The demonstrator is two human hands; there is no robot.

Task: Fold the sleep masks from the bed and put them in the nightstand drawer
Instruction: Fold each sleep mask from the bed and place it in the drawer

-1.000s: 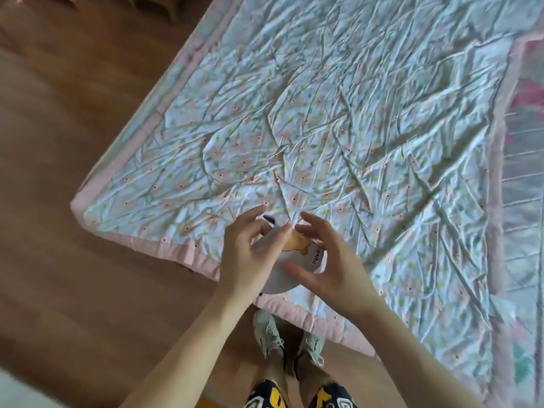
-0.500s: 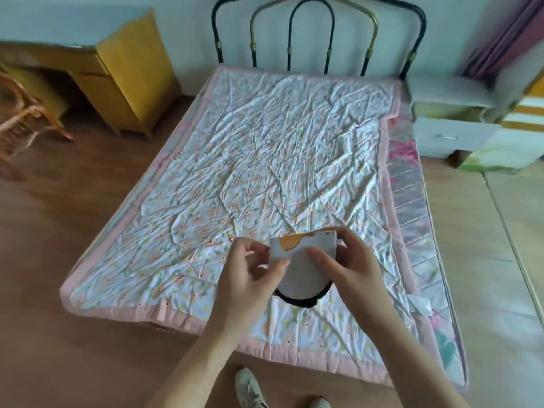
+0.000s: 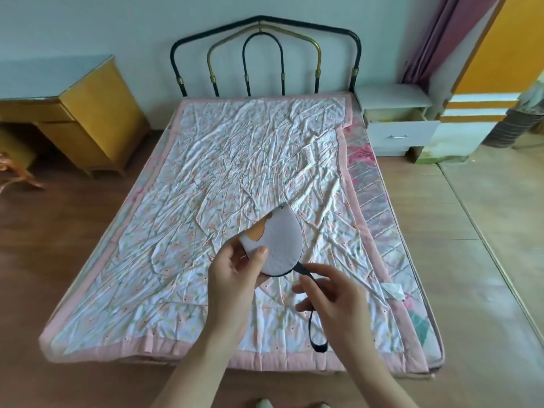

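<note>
A white sleep mask (image 3: pixel 279 242) with an orange patch, folded in half, is held up over the foot half of the bed (image 3: pixel 235 184). My left hand (image 3: pixel 235 278) pinches its lower left part, thumb on the front. My right hand (image 3: pixel 329 298) holds the mask's dark elastic strap (image 3: pixel 312 328), which runs from the mask's lower edge through my fingers and hangs in a loop below. The white nightstand (image 3: pixel 394 113) stands at the bed's far right corner, its drawer (image 3: pixel 400 134) pulled out.
A black and brass metal headboard (image 3: pixel 265 60) stands against the far wall. A yellow wooden desk (image 3: pixel 88 113) is at the left. The bed carries a wrinkled floral sheet with a pink border. Wooden floor surrounds it; a curtain (image 3: pixel 435 39) and yellow door are at the right.
My view has lifted from the bed's corner to the whole room. The mask has tilted to the right, my right hand has let go of its body and now holds the strap.
</note>
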